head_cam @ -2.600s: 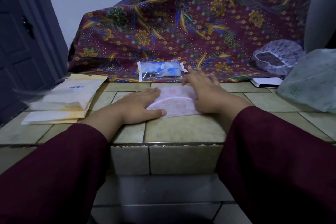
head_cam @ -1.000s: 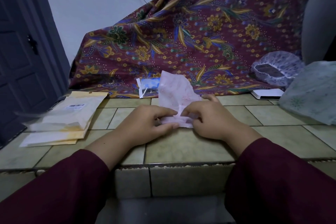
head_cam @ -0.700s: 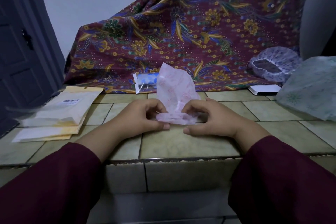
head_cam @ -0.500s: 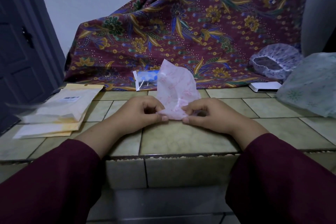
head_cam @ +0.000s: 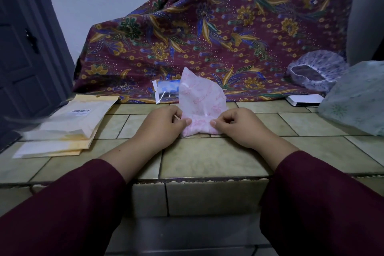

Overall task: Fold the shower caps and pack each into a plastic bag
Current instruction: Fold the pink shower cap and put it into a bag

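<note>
Since a moment ago, the pink shower cap (head_cam: 200,97) has stayed pinched upright at its lower edge on the tiled counter (head_cam: 207,158). Left hand (head_cam: 164,125) and right hand (head_cam: 236,125) both curl their fingers around its bottom fold. Behind it lies a packed bag (head_cam: 166,91) against batik cloth (head_cam: 228,27); envelopes (head_cam: 68,127) sit left.

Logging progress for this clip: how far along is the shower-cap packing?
Done: one blue cap sits bagged by the cloth. In hand: left hand and right hand pinch the pink cap, part folded, not bagged. Left: the purple-dotted cap and pale green cap lie unfolded.
</note>
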